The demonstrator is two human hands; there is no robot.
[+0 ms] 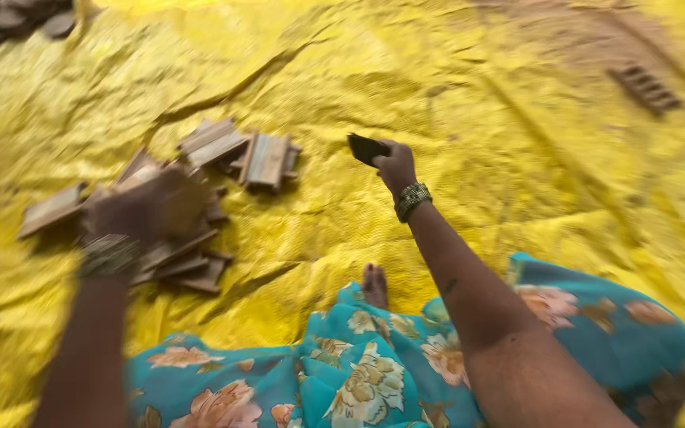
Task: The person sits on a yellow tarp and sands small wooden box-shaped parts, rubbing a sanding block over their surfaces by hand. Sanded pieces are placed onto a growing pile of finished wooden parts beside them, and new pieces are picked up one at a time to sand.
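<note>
I sit on a yellow tarpaulin point(406, 87). My right hand point(394, 165) is stretched forward and grips a small dark flat tile point(365, 148) by one edge, just above the sheet. My left hand point(132, 210), blurred by motion, hovers over a heap of flat brownish wooden tiles point(192, 261) at the left and seems to hold one pale tile point(180, 198). More tiles point(267, 158) lie stacked on edge just beyond the heap. Both wrists wear beaded bangles.
My teal flowered garment point(358, 372) covers my lap, with one bare foot point(374, 285) poking out. A single ribbed wooden piece point(645, 87) lies far right. Dark round objects point(17, 20) sit at the top left corner. The tarpaulin is creased.
</note>
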